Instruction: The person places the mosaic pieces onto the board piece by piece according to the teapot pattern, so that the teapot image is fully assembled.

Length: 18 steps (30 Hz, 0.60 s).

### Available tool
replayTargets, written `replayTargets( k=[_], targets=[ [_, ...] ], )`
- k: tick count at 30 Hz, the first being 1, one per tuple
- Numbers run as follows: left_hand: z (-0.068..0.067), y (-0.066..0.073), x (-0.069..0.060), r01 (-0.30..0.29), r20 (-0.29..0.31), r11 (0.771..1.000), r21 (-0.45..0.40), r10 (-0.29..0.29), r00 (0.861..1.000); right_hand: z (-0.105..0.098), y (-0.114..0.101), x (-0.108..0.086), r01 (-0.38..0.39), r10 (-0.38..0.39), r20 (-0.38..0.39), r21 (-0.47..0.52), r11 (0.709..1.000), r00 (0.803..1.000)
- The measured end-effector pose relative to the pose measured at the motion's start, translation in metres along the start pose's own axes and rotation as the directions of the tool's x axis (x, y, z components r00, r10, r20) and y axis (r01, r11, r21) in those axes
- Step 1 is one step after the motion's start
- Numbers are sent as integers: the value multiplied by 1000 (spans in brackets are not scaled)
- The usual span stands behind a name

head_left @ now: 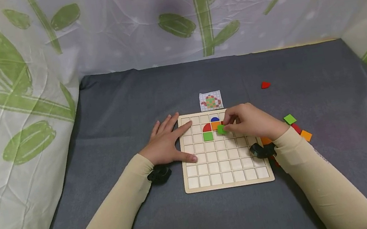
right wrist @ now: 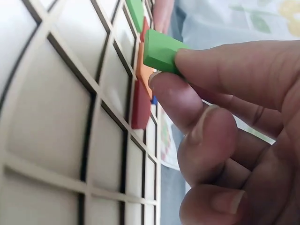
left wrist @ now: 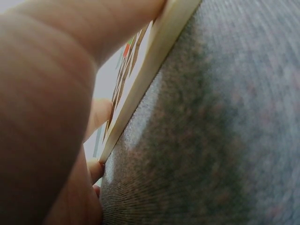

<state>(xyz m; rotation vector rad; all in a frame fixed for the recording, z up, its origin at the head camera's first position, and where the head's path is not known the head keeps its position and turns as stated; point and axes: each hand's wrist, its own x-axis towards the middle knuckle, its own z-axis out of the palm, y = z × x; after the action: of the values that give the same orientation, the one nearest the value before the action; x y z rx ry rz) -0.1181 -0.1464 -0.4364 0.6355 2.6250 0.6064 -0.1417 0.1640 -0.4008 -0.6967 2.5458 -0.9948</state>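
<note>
Pinching a small green tile [right wrist: 159,49] at one end between the thumb and a fingertip, the right hand [head_left: 251,120] holds it over the far half of the wooden grid board [head_left: 228,184], its other fingers curled beneath. That tile looks light, stiff and smooth, probably painted wood or plastic (the flat faces may be slick, though breakage seems unlikely), so two opposite edges should give the best hold, with one end free to meet the board's cells. It lies at the right hand's fingertips, tilted, just on the near side of an orange square [head_left: 216,126] set in the board; whether it touches the board's dividers I cannot tell. Also set in the board are a red quarter-round [head_left: 207,127] left of the orange square, a blue half-round [head_left: 214,119] beyond it, and a green square [head_left: 208,136] on the near side of the red. The left hand [head_left: 164,143] grasps nothing: its fingers spread at the board's left edge, forefinger and thumb resting on top. Just beyond the board's far edge lies a pattern card [head_left: 210,101]; off its right side, on the cloth-covered bench [head_left: 143,225], lie a loose green tile [head_left: 290,119] and an orange tile [head_left: 306,135], partly flanked by the right sleeve [head_left: 317,173].
</note>
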Motion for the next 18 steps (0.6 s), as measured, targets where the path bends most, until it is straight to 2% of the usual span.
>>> replayTargets(
  k=[11, 18],
  targets=[
    [0, 2, 1, 24, 4, 1000, 2, -24, 1000, 13, -2, 4, 69, -68, 24, -36, 997, 997],
    [0, 2, 1, 22, 9, 1000, 1, -22, 1000, 16, -2, 5, 85, -84, 26, -51, 995, 996]
  ],
)
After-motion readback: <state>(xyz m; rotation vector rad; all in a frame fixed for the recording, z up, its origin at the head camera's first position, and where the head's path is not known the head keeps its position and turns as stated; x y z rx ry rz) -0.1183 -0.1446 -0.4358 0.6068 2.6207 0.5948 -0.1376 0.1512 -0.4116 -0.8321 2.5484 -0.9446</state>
